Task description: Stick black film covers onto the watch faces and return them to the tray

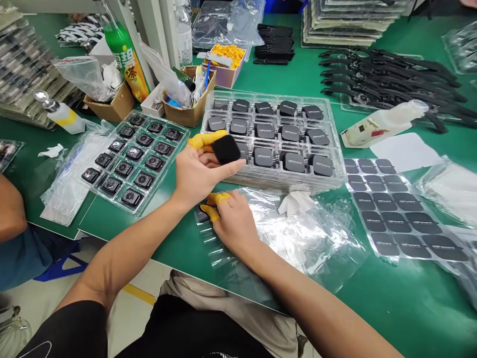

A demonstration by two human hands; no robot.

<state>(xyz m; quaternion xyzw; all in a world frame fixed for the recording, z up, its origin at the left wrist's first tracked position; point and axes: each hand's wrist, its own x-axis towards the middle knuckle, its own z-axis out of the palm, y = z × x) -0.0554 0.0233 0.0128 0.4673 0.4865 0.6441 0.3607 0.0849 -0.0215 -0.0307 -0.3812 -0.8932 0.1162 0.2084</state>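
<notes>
My left hand [196,169] is raised in front of the tray stack and grips a square smartwatch body [226,149] by its edges, its glossy black face showing. Yellow finger cots cover some fingertips. Lower down, my right hand [236,221] rests over clear plastic film [268,233], its cotted fingers closed at a small dark printed piece [202,215], partly hidden. Behind the hands, a clear compartment tray [274,176] holds several black squares with white print. To the left, another clear tray [139,211] carries several watch bodies with their sensor sides up.
Sheets of black printed stickers [383,201] lie at the right beside a white bottle [385,124]. Small cardboard boxes [192,114] and a green drink bottle [124,54] stand behind the left tray. Black watch straps [383,79] are piled at the back right. A neighbour's arm [11,209] shows at the left.
</notes>
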